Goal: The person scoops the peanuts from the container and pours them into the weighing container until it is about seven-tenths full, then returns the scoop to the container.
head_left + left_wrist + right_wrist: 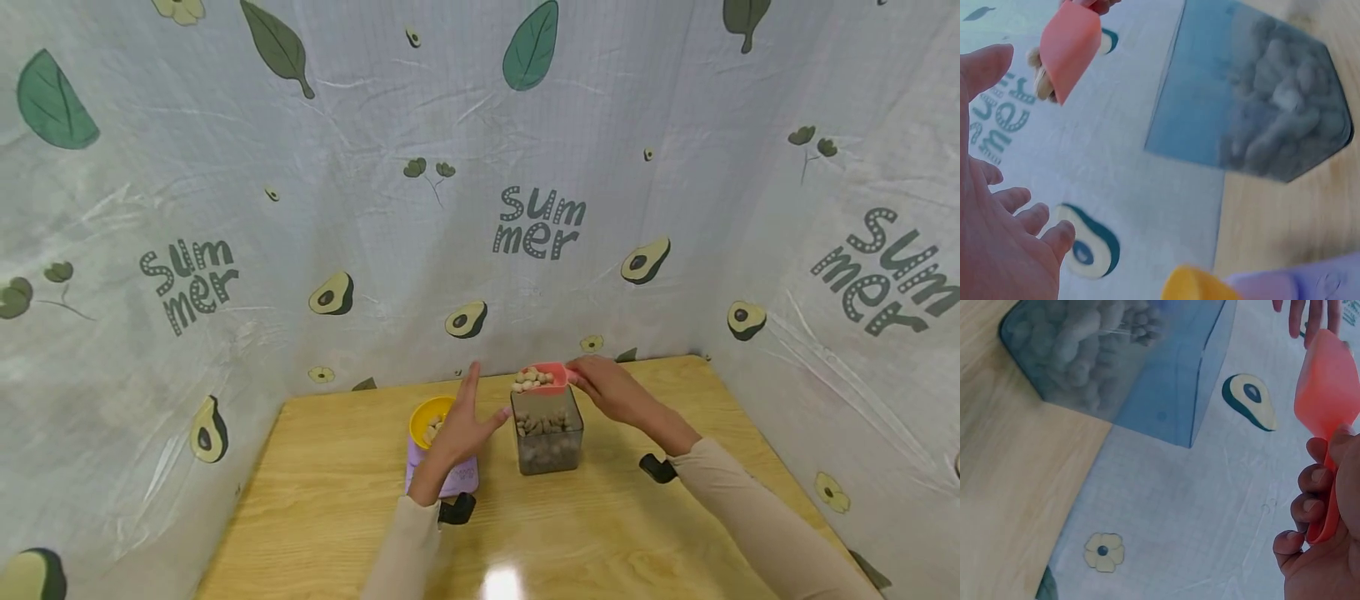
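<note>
My right hand grips the handle of a coral-pink scoop, fingers curled round it in the right wrist view. Unshelled peanuts heap the scoop, which is held over the top of a clear grey square container. More peanuts fill the lower part of that container. Fingers spread and holding nothing, my left hand hovers left of the container, palm toward the scoop. Beneath and beside it, a yellow bowl with some peanuts sits on a purple kitchen scale, partly hidden by the hand.
The wooden table carries the scale and container side by side. A pale curtain printed with avocados and leaves hangs behind the table and along both sides. Black wrist-worn devices show by both cuffs.
</note>
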### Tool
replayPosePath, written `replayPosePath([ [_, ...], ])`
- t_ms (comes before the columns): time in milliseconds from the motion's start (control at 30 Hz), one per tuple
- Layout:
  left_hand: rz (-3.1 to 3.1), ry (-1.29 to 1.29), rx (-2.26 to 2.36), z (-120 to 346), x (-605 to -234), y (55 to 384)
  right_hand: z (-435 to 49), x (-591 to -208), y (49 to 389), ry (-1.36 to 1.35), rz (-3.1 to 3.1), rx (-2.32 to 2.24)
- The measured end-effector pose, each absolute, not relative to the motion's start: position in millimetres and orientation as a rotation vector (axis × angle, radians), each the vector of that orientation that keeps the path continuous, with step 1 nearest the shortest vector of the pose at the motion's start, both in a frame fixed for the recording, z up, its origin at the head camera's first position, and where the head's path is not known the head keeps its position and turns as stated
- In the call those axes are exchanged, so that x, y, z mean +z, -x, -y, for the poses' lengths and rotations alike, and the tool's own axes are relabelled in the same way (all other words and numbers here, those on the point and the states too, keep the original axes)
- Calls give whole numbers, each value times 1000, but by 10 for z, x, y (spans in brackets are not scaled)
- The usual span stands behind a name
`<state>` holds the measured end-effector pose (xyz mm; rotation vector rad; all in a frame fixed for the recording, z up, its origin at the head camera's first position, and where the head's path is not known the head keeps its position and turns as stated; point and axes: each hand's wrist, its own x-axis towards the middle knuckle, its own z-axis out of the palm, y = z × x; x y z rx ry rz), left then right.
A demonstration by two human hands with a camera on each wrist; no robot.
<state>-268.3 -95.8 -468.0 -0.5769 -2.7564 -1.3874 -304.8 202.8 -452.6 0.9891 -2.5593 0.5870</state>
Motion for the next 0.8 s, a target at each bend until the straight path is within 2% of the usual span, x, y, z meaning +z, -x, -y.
replayPosePath([
  [333,2730,451,-1308,1342,-4710,2672,-1765,-4429,3041,-990,2617,614],
  [533,2774,310,-1330,1531,-4841,2643,-1568,-4455,3094,-1024,2606,643],
  [800,2826,272,-1278,1769,-5043,2625,-1267,-4529,3156,-1043,2616,625],
])
